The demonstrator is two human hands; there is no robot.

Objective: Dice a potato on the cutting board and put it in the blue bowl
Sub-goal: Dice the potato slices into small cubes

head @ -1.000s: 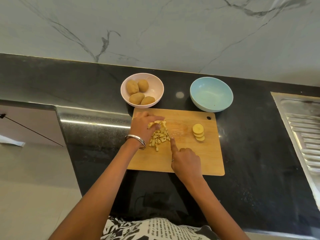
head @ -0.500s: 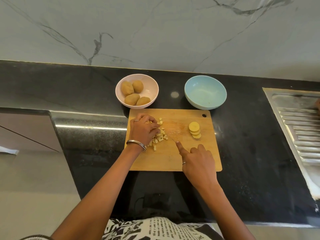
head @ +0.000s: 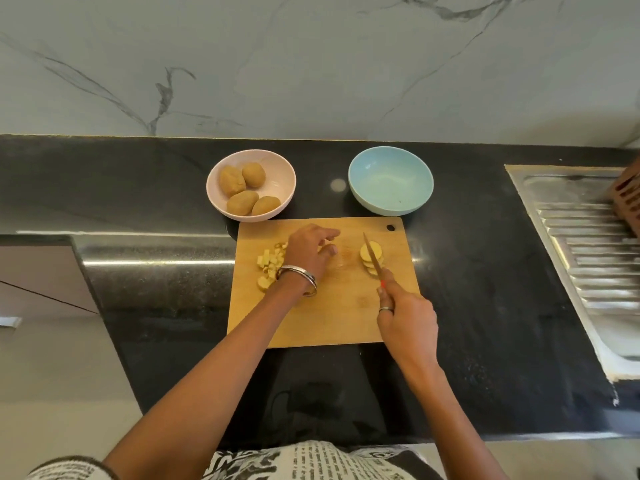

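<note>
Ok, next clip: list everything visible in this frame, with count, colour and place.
cutting board: one, wooden, on the counter's near middle
diced potato pieces: a pile, pale yellow, board's left side
potato slices: a small stack, pale yellow, board's right side
knife: one, blade over the slices
blue bowl: one, light blue, behind the board, right
pink bowl: one, behind the board, left
whole potatoes: four, brown, in the pink bowl
counter: black
sink drainboard: steel, far right
left hand: bangle on wrist, beside the dice
right hand: grips the knife
</note>
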